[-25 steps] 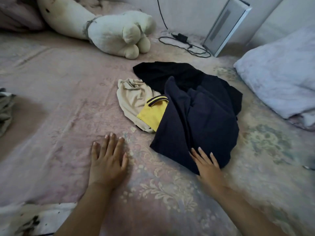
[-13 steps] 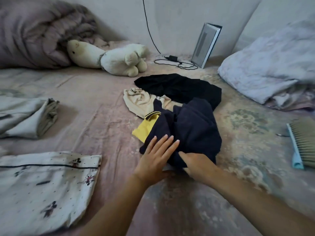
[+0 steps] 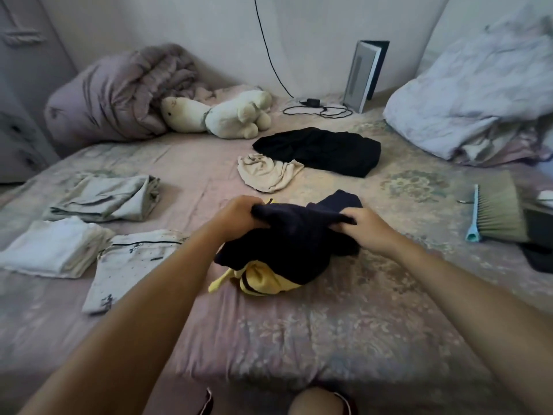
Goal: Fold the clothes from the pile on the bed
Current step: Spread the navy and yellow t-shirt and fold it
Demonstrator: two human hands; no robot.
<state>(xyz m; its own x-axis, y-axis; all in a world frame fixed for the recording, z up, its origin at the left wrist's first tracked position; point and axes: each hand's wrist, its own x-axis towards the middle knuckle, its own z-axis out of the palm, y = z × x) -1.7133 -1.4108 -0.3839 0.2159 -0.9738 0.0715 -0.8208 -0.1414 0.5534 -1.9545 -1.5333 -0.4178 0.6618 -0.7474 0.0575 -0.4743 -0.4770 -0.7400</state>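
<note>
A navy garment with yellow parts (image 3: 287, 250) hangs bunched above the pink bed sheet (image 3: 329, 324), its yellow end touching the bed. My left hand (image 3: 236, 214) grips its top left edge and my right hand (image 3: 365, 226) grips its top right edge. Farther back lie a crumpled beige garment (image 3: 266, 173) and a black garment (image 3: 323, 151), both loose on the bed. At the left sit three folded pieces: a grey one (image 3: 107, 199), a white one (image 3: 57, 250) and a white printed one (image 3: 131, 265).
A white plush toy (image 3: 221, 115) and a rolled duvet (image 3: 119, 94) lie at the back left. A cable with charger (image 3: 314, 104) and an upright flat device (image 3: 363, 74) are at the back. Pale bedding (image 3: 466, 100) is piled right; a teal brush (image 3: 493, 211) lies at the right edge.
Both hands closed on the navy and yellow garment, pulled it off the pile towards me and lifted it. The beige and black garments stayed behind. The view drew back.
</note>
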